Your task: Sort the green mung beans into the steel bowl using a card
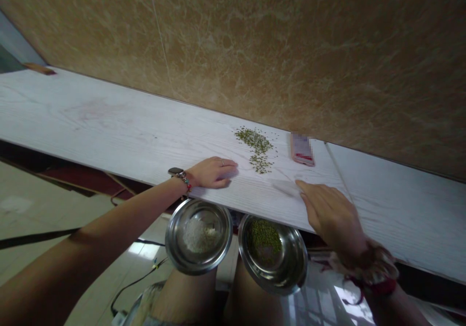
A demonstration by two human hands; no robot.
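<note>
My left hand (214,172) lies palm down on the white wood-grain board (138,127), fingers stretched out, holding nothing visible. A loose patch of small green beans (255,142) is spread on the board just beyond its fingertips. My right hand (329,209) hovers over the board's near edge, right of the beans, smeared by motion. A faint grey streak lies by its fingertips; I cannot tell whether it is a shadow or something held. Below the edge, one steel bowl (171,241) contains whitish grains, and another steel bowl (298,263) contains green beans.
A phone (302,148) lies on the board near the brown marbled wall (255,49). A small brown piece (40,68) rests at the far left end. Both bowls sit over my legs (189,294). A dark cable (134,280) runs across the tiled floor.
</note>
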